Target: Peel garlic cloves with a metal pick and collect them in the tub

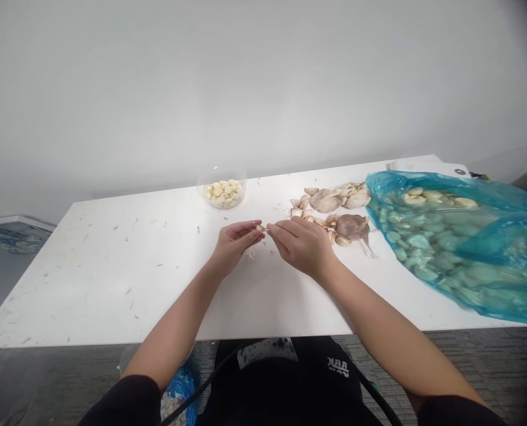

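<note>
My left hand (235, 242) and my right hand (301, 244) meet over the middle of the white table (112, 278). Both pinch a small garlic clove (260, 227) between their fingertips, the fingers closed on it. A clear bowl (222, 190) with several peeled cloves stands just beyond my left hand. Garlic bulbs and loose unpeeled cloves (334, 210) lie to the right of my right hand.
A blue plastic bag (459, 248) full of garlic cloves lies open at the right end of the table. Bits of garlic skin are scattered over the tabletop. A blue bag (181, 393) with scraps sits below the near edge, by my lap.
</note>
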`<state>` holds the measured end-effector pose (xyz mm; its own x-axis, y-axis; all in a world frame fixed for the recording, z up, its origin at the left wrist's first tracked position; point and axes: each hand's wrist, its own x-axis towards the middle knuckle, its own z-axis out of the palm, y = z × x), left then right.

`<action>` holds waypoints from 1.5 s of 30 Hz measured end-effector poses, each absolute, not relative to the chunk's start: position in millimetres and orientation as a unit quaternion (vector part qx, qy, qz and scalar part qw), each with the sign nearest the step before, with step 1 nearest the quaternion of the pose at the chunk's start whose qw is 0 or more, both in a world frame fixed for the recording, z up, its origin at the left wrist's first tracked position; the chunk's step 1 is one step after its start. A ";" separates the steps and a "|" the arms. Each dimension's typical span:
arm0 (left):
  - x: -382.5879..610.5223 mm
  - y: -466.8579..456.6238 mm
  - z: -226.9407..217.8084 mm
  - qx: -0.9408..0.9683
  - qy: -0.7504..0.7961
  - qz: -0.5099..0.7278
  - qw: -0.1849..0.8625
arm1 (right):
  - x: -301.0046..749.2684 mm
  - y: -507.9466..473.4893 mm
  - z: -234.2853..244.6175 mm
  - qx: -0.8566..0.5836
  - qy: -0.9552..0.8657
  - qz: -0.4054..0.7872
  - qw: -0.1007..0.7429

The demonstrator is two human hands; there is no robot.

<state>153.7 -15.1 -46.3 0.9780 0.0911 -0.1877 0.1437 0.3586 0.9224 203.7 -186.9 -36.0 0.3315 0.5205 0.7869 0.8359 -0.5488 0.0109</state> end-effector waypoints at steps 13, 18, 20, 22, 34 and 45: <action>153.3 -14.6 -46.3 0.564 0.103 -0.011 0.819 | 204.0 -187.3 -34.6 -0.782 -0.432 -0.395 0.215; 153.9 -14.5 -48.0 0.568 0.093 -0.006 0.818 | 203.6 -186.6 -35.7 -0.783 -0.430 -0.397 0.208; 154.2 -14.6 -48.6 0.572 0.091 -0.003 0.816 | 203.6 -186.1 -35.5 -0.784 -0.427 -0.400 0.207; 154.4 -14.7 -48.9 0.575 0.088 0.000 0.813 | 203.6 -185.7 -35.1 -0.785 -0.424 -0.402 0.206; 153.7 -13.5 -51.6 0.632 0.055 0.029 0.772 | 204.4 -187.3 -37.9 -0.790 -0.435 -0.400 0.165; 154.4 -15.7 -49.5 0.620 0.049 0.037 0.782 | 204.7 -188.1 -32.8 -0.790 -0.415 -0.409 0.189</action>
